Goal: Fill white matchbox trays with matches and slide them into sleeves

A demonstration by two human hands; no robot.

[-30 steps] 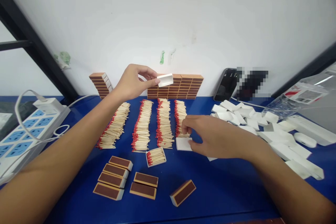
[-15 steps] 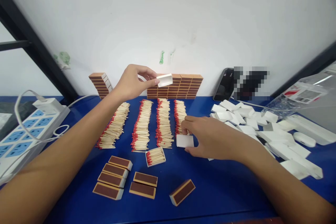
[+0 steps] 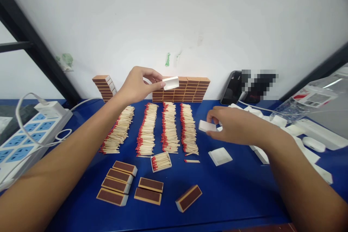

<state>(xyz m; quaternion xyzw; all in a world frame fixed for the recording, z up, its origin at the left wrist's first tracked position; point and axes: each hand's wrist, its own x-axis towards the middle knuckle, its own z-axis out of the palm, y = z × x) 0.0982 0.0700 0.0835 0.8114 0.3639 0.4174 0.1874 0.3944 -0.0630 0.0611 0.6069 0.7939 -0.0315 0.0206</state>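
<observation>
My left hand (image 3: 140,84) pinches a small white matchbox tray (image 3: 171,84) by its left end, raised in front of a stack of closed matchboxes (image 3: 194,90). Lower and to the right, my right hand (image 3: 232,126) grips another white matchbox tray (image 3: 206,126) between thumb and fingers. Beneath that hand, a white tray (image 3: 220,156) lies on the blue table. To its left are several rows of red-headed matches (image 3: 189,130). One loose match (image 3: 192,161) lies below the rightmost row. A tray filled with matches (image 3: 161,162) sits in front of the middle rows.
Several brown-sided matchboxes (image 3: 148,196) lie near the front. A pile of white trays (image 3: 299,145) spreads at right, partly behind my right arm. A power strip (image 3: 29,137) with white cables stands at left. A dark phone (image 3: 231,87) leans on the wall.
My right hand has moved right and slightly back with its tray, away from the rightmost match row. The tray and loose match below now show. My left hand stays put.
</observation>
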